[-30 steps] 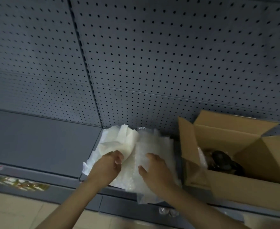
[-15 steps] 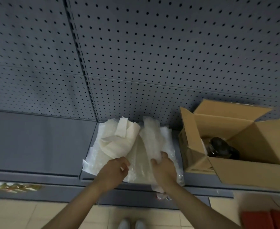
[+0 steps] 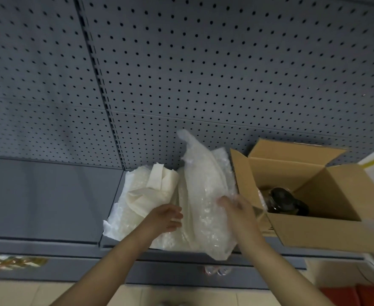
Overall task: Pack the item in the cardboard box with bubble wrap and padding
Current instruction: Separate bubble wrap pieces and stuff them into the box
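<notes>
Grey shelf (image 3: pixel 49 195): bubble wrap (image 3: pixel 203 195) in right hand (image 3: pixel 236 208), beside cardboard box (image 3: pixel 314 230).

The light was dim and bluish, with soft shadow over the pegboard (image 3: pixel 225 74). Wide-angle distortion bent lines near the edges, and motion blur smeared the right hand (image 3: pixel 236 208).

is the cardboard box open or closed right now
Open. The cardboard box on the shelf has its top flaps standing up and out, and a dark item shows inside at the bottom.
</notes>
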`<state>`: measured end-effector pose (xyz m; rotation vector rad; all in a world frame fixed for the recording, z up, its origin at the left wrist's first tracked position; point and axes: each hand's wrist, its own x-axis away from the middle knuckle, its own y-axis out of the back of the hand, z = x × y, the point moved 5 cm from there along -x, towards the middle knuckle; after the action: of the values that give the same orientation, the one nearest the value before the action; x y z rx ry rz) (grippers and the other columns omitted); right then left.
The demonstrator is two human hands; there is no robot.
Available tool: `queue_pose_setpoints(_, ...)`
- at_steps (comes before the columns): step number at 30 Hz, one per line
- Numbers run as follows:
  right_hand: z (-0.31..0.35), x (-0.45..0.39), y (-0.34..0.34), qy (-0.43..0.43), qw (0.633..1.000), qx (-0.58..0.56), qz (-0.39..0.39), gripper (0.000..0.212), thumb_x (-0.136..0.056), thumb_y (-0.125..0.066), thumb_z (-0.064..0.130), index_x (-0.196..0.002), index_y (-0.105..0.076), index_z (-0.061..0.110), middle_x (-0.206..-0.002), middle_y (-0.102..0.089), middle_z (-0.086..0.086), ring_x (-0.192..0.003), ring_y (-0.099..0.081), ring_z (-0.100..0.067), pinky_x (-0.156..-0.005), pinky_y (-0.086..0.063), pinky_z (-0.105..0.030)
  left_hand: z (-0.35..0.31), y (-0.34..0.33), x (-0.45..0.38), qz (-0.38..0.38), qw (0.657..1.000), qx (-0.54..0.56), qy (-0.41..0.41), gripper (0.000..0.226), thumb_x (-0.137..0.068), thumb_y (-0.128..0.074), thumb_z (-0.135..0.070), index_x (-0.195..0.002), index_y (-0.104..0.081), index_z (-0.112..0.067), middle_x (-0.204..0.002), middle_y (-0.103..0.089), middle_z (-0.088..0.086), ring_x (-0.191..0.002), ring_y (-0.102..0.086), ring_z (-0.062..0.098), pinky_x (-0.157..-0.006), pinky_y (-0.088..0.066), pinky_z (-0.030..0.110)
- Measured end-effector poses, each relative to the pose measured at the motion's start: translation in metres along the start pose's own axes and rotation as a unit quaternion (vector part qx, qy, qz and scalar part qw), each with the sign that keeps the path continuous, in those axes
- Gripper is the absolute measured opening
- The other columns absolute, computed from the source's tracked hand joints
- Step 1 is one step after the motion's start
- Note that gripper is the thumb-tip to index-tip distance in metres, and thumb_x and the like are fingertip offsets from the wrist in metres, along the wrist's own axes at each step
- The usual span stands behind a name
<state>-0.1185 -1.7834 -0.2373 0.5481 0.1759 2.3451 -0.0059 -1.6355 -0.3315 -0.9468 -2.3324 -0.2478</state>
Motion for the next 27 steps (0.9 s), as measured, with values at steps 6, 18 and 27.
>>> queue_pose_setpoints(6,0.050,0.012,0.033,-0.020,0.960,-0.248,0.131,0.023,-0.086,-0.053,0.019,-0.100,-0.069,0.011,-0.092,-0.073,-0.010,-0.088,-0.069,-0.030,-0.076,-0.053,-0.041,-0.037,-0.007,0.033,0.065,0.986,0.138,-0.063,0.029,-0.099,-0.040,-0.035,-0.111,-0.064,-0.023,-0.101,-0.076,-0.004,-0.093,-0.072,0.012,-0.073,-0.058,0.025)
queue_pose_setpoints(18,0.032,0.000,0.038,0.000,0.968,-0.219,0.119,0.019,-0.087,-0.061,0.018,-0.104,-0.069,0.022,-0.099,-0.076,-0.005,-0.088,-0.073,-0.022,-0.070,-0.056,-0.034,-0.081,0.014,0.044,0.041,0.973,0.184,-0.132,0.088,-0.068,-0.048,-0.077,-0.141,-0.045,-0.028,-0.139,-0.056,0.001,-0.128,-0.053,0.022,-0.109,-0.039,0.047)
queue_pose_setpoints(27,0.030,-0.001,0.036,0.002,0.979,-0.156,0.134,0.028,-0.089,-0.057,0.006,-0.111,-0.065,0.021,-0.096,-0.076,0.000,-0.086,-0.073,-0.019,-0.064,-0.057,-0.028,-0.095,0.037,0.047,-0.021,0.970,0.180,-0.162,0.068,-0.088,-0.037,-0.066,-0.137,-0.051,-0.020,-0.136,-0.058,0.005,-0.126,-0.053,0.027,-0.111,-0.035,0.050)
